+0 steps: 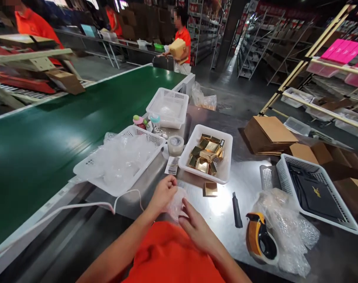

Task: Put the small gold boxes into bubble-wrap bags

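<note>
A piece of clear bubble wrap point(178, 202) is between the person's hands, above the desk point(223, 204) edge, in front of the torso. The left hand point(165, 194) pinches its upper left part; the right hand's point(195, 222) fingers sit slightly apart at its right side, and whether they grip it I cannot tell. Just beyond lie a single gold box point(211, 189) and a white tub point(227, 147) of gold boxes point(207, 155). A black box cutter point(237, 210) lies to the right.
</note>
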The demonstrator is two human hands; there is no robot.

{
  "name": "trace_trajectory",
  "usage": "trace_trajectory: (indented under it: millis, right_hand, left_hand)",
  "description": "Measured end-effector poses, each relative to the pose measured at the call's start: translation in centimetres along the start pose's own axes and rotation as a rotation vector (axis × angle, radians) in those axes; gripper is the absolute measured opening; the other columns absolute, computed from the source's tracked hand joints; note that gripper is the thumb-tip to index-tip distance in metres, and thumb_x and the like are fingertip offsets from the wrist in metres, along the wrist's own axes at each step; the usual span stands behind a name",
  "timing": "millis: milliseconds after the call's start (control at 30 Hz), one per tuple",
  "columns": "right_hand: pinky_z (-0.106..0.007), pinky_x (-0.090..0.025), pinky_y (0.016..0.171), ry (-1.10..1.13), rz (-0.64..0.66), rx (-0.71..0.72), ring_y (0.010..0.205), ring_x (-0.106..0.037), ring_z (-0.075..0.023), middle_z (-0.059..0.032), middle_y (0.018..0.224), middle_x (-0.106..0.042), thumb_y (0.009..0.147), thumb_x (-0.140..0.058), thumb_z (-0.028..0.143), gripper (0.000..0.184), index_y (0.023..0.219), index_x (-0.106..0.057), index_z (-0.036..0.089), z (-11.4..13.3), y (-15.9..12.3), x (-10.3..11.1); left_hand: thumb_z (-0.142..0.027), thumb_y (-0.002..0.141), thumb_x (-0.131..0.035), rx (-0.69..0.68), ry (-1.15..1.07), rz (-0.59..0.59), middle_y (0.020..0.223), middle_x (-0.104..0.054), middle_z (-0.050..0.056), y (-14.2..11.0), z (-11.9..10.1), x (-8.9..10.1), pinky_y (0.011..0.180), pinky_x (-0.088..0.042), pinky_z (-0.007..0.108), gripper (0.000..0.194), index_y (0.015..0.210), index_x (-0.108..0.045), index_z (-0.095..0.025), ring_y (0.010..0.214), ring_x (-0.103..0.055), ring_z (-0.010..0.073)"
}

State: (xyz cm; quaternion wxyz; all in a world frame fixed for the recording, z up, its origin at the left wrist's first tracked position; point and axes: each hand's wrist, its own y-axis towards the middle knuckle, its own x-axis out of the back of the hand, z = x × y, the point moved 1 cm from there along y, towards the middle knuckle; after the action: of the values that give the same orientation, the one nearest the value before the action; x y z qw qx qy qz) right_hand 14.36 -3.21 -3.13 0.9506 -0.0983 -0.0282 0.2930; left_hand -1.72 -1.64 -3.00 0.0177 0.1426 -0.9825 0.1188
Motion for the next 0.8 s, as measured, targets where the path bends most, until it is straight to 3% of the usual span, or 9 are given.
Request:
trace_trajectory:
  millis: [133,200,300,367,500,667,700,733,800]
  right_hand:
    - [-0.038,-0.050,0.087,0.024,-0.398,0.076,0.111,-0.058,-0.0248,-0.0097,0.119,-0.066,0.081,-0.063,0.049,0.038,0.110,-0.068,0.025,0.3,-1.1,3.0]
    - [-0.038,-0.052,0.078,0.198,-0.553,-0.081,0.101,-0.062,-0.0245,-0.0085,0.107,-0.068,0.068,-0.069,0.063,0.056,0.108,-0.064,0.024,-0.7,-0.5,4.1]
    - [-0.038,-0.053,0.064,0.591,-0.259,-0.403,0.081,-0.066,-0.0241,-0.0068,0.088,-0.069,0.059,-0.062,0.080,0.070,0.097,-0.064,0.021,-2.5,0.3,3.5]
    - [-0.036,-0.053,0.062,0.704,-0.165,-0.432,0.071,-0.066,-0.0227,-0.0057,0.076,-0.068,0.059,-0.065,0.074,0.061,0.085,-0.065,0.018,-3.2,0.6,2.2]
    - [-0.033,-0.051,0.058,0.592,-0.474,-0.351,0.059,-0.063,-0.0213,-0.0038,0.060,-0.063,0.050,-0.077,0.042,0.033,0.065,-0.063,0.016,-4.0,1.1,2.4]
    - [-0.033,-0.050,0.070,0.279,-1.003,-0.150,0.078,-0.064,-0.0205,-0.0054,0.089,-0.070,0.062,-0.064,0.034,0.041,0.100,-0.063,0.017,-2.5,-1.6,13.6]
    - [-0.036,-0.050,0.070,-0.059,-1.324,-0.047,0.080,-0.065,-0.0237,-0.0091,0.092,-0.070,0.067,-0.058,0.034,0.044,0.106,-0.062,0.015,-1.7,-2.9,16.8]
    - [-0.043,-0.048,0.080,-0.187,-1.450,-0.016,0.097,-0.063,-0.0295,-0.0157,0.107,-0.067,0.067,-0.055,0.028,0.051,0.115,-0.059,0.012,-1.1,-4.2,19.8]
    - [-0.054,-0.036,0.097,-0.349,-1.523,0.002,0.124,-0.049,-0.0377,-0.0246,0.126,-0.059,0.062,-0.052,0.014,0.050,0.111,-0.063,0.008,-0.8,-6.1,25.4]
  left_hand:
    - [-0.028,0.056,-0.051,0.138,-0.219,0.113,0.055,-0.029,-0.012,-0.5,0.0,1.0,0.040,-0.013,0.017,0.021,0.072,-0.040,-0.021,0.041,-0.016,0.0039]
    - [-0.027,0.057,-0.050,0.058,-0.139,0.181,0.055,-0.031,-0.010,-1.3,-0.1,0.2,0.043,-0.019,0.017,0.016,0.070,-0.041,-0.021,0.044,-0.022,0.0050]
    - [-0.020,0.061,-0.047,-0.099,0.145,0.311,0.055,-0.037,-0.007,-2.6,0.7,-2.2,0.049,-0.027,0.019,0.007,0.067,-0.043,-0.020,0.051,-0.036,0.0089]
    - [-0.013,0.065,-0.045,-0.173,0.437,0.457,0.057,-0.044,-0.005,-3.7,1.9,-4.3,0.053,-0.030,0.022,0.007,0.069,-0.046,-0.020,0.055,-0.044,0.0123]
    - [-0.004,0.073,-0.042,-0.414,0.828,0.715,0.085,-0.064,0.005,-5.6,3.0,-6.9,0.067,-0.041,0.028,0.024,0.086,-0.056,-0.019,0.077,-0.060,0.0202]
    - [-0.007,0.081,-0.041,-0.491,0.661,0.740,0.090,-0.063,0.004,-5.3,1.5,-4.7,0.071,-0.043,0.025,0.025,0.091,-0.059,-0.020,0.081,-0.059,0.0168]
    - [-0.006,0.080,-0.041,-0.460,0.635,0.699,0.087,-0.062,0.003,-5.0,1.6,-3.8,0.069,-0.043,0.024,0.024,0.089,-0.060,-0.019,0.078,-0.058,0.0157]
    - [-0.005,0.079,-0.042,-0.424,0.612,0.664,0.086,-0.062,0.003,-4.8,1.8,-2.9,0.068,-0.043,0.023,0.024,0.088,-0.060,-0.019,0.076,-0.058,0.0148]
    - [-0.004,0.076,-0.044,-0.338,0.572,0.606,0.082,-0.062,0.001,-4.6,2.8,-1.5,0.067,-0.043,0.022,0.024,0.084,-0.061,-0.018,0.073,-0.057,0.0132]
